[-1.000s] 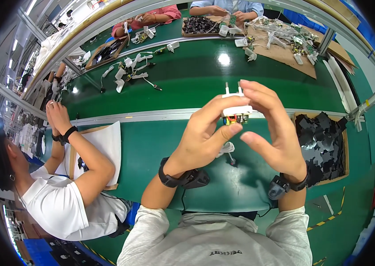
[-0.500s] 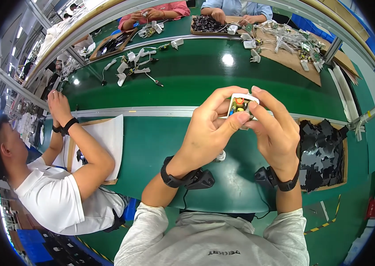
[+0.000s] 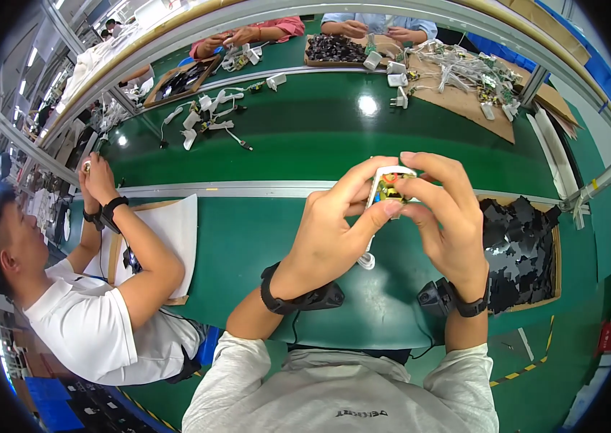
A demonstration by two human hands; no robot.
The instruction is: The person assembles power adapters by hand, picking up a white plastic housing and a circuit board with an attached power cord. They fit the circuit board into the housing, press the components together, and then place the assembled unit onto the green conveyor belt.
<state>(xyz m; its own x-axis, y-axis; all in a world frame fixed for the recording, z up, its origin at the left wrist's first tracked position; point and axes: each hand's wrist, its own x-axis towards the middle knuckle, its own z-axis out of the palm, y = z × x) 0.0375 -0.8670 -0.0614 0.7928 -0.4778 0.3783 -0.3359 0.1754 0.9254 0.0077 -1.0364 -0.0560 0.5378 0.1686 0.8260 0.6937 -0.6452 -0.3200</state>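
Note:
Above the green worktable, both my hands hold an opened white power adapter (image 3: pixel 398 171) whose circuit board (image 3: pixel 391 189) shows red, yellow and blue parts. My left hand (image 3: pixel 327 234) is closed round the white housing's left side, thumb near its lower edge. My right hand (image 3: pixel 450 216) is closed at the other side, its fingertips at the board and the housing's edge. Part of the board lies hidden behind the fingers. A piece of white cable (image 3: pixel 367 261) shows just below the left thumb.
At my right stands a shallow cardboard tray (image 3: pixel 557 270) of black sheet pieces. A co-worker (image 3: pixel 89 303) sits at my left by a white sheet (image 3: pixel 188 238). Beyond a metal rail (image 3: pixel 262 186), adapters with cables (image 3: pixel 208 115) lie on the green surface. Two people work opposite.
The adapter has tilted a little between my hands and sits slightly lower in view. More white cable shows under my left hand. The co-worker at left has lowered both hands a little.

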